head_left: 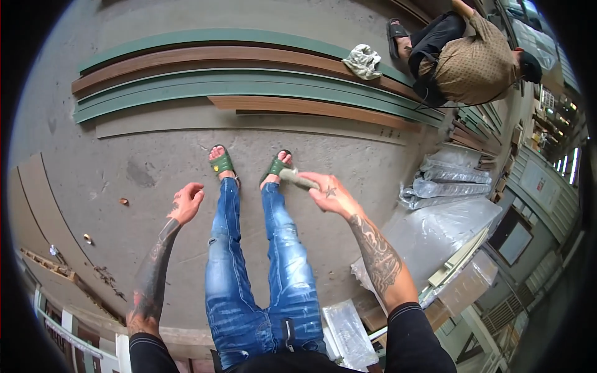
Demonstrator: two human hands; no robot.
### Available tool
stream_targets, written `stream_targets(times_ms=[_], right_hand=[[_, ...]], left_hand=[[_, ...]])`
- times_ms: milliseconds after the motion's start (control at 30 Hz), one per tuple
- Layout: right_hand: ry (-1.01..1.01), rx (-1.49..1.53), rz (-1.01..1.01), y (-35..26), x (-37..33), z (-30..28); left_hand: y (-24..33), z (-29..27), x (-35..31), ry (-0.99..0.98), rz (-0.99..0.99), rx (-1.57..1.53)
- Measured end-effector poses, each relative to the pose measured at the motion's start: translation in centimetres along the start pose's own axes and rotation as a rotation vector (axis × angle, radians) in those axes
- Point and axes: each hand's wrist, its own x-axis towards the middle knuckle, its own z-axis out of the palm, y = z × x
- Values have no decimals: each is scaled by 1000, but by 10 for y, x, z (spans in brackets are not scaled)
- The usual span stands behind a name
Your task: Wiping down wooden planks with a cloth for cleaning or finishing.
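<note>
My left hand point(187, 202) hangs over the concrete floor on the left. Its fingers curl loosely, with the thumb apart and nothing visible in them. In front of my right foot, my right hand point(334, 196) is closed round one end of a short greyish-green roll point(300, 179). It looks soft, like rolled cloth, but its exact kind is unclear. Beyond my green sandals point(222, 160), long green profiles point(186, 85) and brown boards point(186, 60) lie side by side across the floor. A white patterned rag point(362, 61) rests on them near the right end.
A person point(476, 59) in a tan patterned shirt squats at the far right, beside the boards' ends. Plastic-wrapped bundles point(451, 180) and a film-covered stack point(435, 230) stand on my right. Flat panels point(46, 205) lie on the left. Small scraps point(124, 201) dot the floor.
</note>
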Motion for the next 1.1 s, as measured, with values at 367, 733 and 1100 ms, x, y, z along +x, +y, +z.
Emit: stream_targets(times_ms=[367,733,1100], right_hand=[[77,-356,-44,31,17,-62],[331,-16,-184,122,210,-37],[537,-829,-819,156,401,117]], left_hand=[[-8,61,130,240,14,18],[-69,94,303,243,-198,-504],[-61,62,368,-89,-7,-1473]])
